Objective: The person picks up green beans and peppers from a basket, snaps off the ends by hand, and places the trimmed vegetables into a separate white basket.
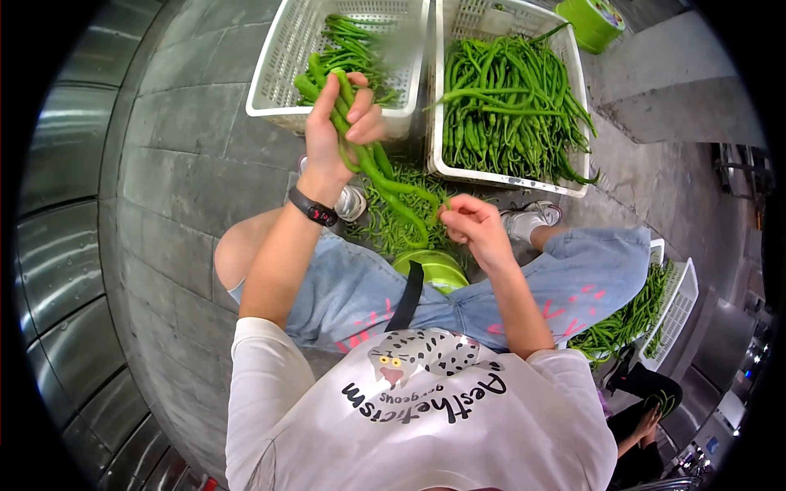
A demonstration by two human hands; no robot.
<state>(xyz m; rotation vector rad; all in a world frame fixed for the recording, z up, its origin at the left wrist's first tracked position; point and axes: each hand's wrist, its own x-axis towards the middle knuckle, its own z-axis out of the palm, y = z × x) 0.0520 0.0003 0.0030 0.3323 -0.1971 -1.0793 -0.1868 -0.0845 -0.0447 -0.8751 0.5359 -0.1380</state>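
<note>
My left hand, with a dark band on its wrist, is closed around several long green chili peppers that stretch down to the right. My right hand pinches the thin end of one of these peppers, thumb and finger together. Below both hands, a heap of small green trimmings covers the floor between my shoes. Just beyond my left hand stands a white slatted crate partly filled with green peppers. A second white crate, to its right, holds a thick pile of long green peppers.
Between my legs is a bright green round object, partly hidden. Another white crate with peppers stands by my right knee, near another person's hand. A green tub sits at the back right; metal panels line the left.
</note>
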